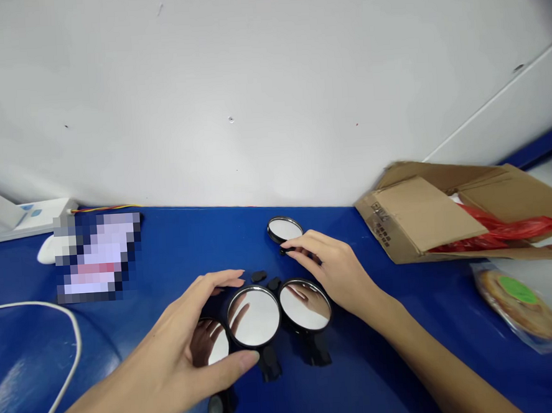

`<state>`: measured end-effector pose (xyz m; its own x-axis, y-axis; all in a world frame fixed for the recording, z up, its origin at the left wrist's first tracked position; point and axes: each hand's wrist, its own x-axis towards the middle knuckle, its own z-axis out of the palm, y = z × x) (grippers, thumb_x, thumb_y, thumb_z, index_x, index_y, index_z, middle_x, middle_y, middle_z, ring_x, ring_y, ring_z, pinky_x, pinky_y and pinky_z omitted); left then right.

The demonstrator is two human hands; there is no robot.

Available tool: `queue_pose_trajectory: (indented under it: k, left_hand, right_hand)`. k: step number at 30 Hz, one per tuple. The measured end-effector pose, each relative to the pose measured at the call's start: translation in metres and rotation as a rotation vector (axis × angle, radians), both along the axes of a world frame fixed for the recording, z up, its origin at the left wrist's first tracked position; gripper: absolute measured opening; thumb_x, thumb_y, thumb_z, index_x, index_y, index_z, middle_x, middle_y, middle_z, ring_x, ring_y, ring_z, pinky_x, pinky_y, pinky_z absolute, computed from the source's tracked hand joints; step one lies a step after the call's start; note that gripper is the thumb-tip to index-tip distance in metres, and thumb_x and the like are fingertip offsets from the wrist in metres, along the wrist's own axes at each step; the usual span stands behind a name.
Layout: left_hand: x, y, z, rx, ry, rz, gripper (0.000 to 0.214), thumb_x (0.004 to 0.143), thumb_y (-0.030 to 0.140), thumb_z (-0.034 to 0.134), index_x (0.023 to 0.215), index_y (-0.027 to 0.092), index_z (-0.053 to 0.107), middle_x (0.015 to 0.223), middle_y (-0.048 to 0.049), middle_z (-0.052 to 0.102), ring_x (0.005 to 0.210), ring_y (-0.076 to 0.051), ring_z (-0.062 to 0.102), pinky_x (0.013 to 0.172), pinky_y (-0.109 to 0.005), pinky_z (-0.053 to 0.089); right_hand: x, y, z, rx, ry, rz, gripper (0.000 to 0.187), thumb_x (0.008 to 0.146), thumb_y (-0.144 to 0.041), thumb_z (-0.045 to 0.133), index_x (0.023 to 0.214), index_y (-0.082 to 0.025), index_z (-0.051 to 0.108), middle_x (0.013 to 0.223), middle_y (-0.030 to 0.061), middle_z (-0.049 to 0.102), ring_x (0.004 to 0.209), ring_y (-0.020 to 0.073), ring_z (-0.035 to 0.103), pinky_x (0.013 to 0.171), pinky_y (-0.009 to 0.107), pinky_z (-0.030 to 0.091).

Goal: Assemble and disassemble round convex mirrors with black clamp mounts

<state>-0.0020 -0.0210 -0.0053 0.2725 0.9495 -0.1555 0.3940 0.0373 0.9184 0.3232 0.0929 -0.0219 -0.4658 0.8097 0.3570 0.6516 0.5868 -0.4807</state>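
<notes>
Several round mirrors with black rims lie on the blue tabletop. My left hand (186, 343) is open, thumb and fingers spread around the middle mirror (253, 317); whether it touches the rim I cannot tell. Partly under that hand is the left mirror (216, 347). The right mirror (305, 304) sits beside the middle one, with a black mount below it. Farther back, my right hand (323, 259) pinches a small black part (284, 251) just below the far mirror (285, 229). The join between that part and the mirror is hidden by my fingers.
Small black pieces (258, 275) lie behind the middle mirror. An opened cardboard box (426, 213) with red plastic stands at the right, a wrapped flat food item (520, 304) before it. At the left are a blurred-out phone-like device (101, 254), a white cable (75, 331) and a power strip (47, 214).
</notes>
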Motion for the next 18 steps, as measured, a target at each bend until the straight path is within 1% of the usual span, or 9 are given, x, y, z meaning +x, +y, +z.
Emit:
queue_pose_trajectory:
  k: [4, 6, 8, 10, 11, 14, 15, 16, 18]
  left_hand:
    - [-0.005, -0.002, 0.002, -0.022, 0.050, 0.052, 0.061, 0.110, 0.059, 0.073, 0.169, 0.052, 0.060, 0.163, -0.0042, 0.074, 0.133, -0.040, 0.080, 0.092, -0.044, 0.075]
    - [-0.005, -0.001, 0.002, 0.009, 0.081, 0.069, 0.058, 0.112, 0.061, 0.069, 0.169, 0.052, 0.060, 0.168, -0.0027, 0.071, 0.141, -0.042, 0.075, 0.095, -0.045, 0.075]
    - [-0.004, 0.001, 0.003, 0.051, 0.102, 0.080, 0.055, 0.113, 0.061, 0.067, 0.167, 0.053, 0.061, 0.170, -0.0012, 0.068, 0.147, -0.043, 0.071, 0.097, -0.046, 0.074]
    - [-0.003, 0.003, 0.004, 0.099, 0.101, 0.097, 0.051, 0.113, 0.061, 0.066, 0.163, 0.051, 0.065, 0.169, -0.0013, 0.070, 0.150, -0.044, 0.068, 0.097, -0.047, 0.074]
    - [-0.002, 0.003, 0.004, 0.123, 0.092, 0.107, 0.048, 0.113, 0.061, 0.066, 0.160, 0.049, 0.069, 0.167, -0.0019, 0.072, 0.151, -0.045, 0.068, 0.100, -0.049, 0.073]
    - [-0.001, 0.006, 0.007, 0.167, 0.015, 0.129, 0.046, 0.116, 0.060, 0.064, 0.158, 0.045, 0.072, 0.160, -0.0028, 0.077, 0.151, -0.042, 0.069, 0.118, -0.052, 0.064]
    - [0.000, 0.007, 0.008, 0.166, -0.020, 0.137, 0.046, 0.117, 0.059, 0.063, 0.161, 0.045, 0.070, 0.156, -0.0025, 0.079, 0.148, -0.040, 0.071, 0.119, -0.050, 0.063]
    - [0.000, 0.008, 0.008, 0.158, -0.054, 0.146, 0.047, 0.118, 0.058, 0.063, 0.163, 0.045, 0.068, 0.152, -0.0021, 0.082, 0.144, -0.038, 0.074, 0.117, -0.047, 0.064]
    - [0.002, 0.009, 0.008, 0.131, -0.111, 0.171, 0.047, 0.118, 0.056, 0.065, 0.163, 0.045, 0.067, 0.140, -0.0015, 0.087, 0.130, -0.034, 0.082, 0.110, -0.040, 0.066]
  right_hand:
    - [0.001, -0.002, 0.006, 0.035, 0.050, -0.022, 0.018, 0.117, -0.021, 0.068, 0.126, -0.022, 0.083, 0.110, 0.0059, 0.084, 0.094, 0.0210, 0.080, 0.091, 0.033, 0.065]
    - [0.000, -0.005, 0.010, 0.069, 0.088, -0.024, 0.017, 0.116, -0.020, 0.070, 0.125, -0.023, 0.083, 0.109, 0.0049, 0.084, 0.093, 0.0203, 0.080, 0.088, 0.033, 0.064]
    - [-0.003, -0.011, 0.014, 0.118, 0.133, 0.005, 0.016, 0.115, -0.018, 0.072, 0.124, -0.024, 0.084, 0.108, 0.0039, 0.085, 0.093, 0.0196, 0.081, 0.088, 0.033, 0.065]
    - [-0.007, -0.019, 0.018, 0.164, 0.154, 0.069, 0.017, 0.115, -0.016, 0.073, 0.123, -0.025, 0.084, 0.109, 0.0034, 0.086, 0.096, 0.0186, 0.081, 0.090, 0.032, 0.065]
    - [-0.010, -0.024, 0.020, 0.180, 0.156, 0.118, 0.018, 0.116, -0.014, 0.071, 0.124, -0.025, 0.084, 0.111, 0.0035, 0.086, 0.098, 0.0179, 0.081, 0.090, 0.031, 0.064]
    - [-0.022, -0.043, 0.027, 0.208, 0.157, 0.284, 0.024, 0.119, -0.012, 0.064, 0.129, -0.024, 0.082, 0.117, 0.0049, 0.085, 0.097, 0.0155, 0.079, 0.085, 0.028, 0.064]
    - [-0.027, -0.049, 0.029, 0.222, 0.153, 0.315, 0.022, 0.119, -0.012, 0.064, 0.128, -0.023, 0.081, 0.117, 0.0052, 0.085, 0.096, 0.0153, 0.079, 0.085, 0.027, 0.064]
    - [-0.032, -0.055, 0.031, 0.284, 0.119, 0.362, 0.021, 0.119, -0.012, 0.064, 0.128, -0.020, 0.081, 0.115, 0.0067, 0.086, 0.096, 0.0169, 0.079, 0.086, 0.030, 0.065]
    - [-0.042, -0.065, 0.033, 0.380, 0.050, 0.404, 0.020, 0.117, -0.009, 0.064, 0.121, -0.018, 0.082, 0.109, 0.0076, 0.086, 0.091, 0.0180, 0.077, 0.085, 0.032, 0.065]
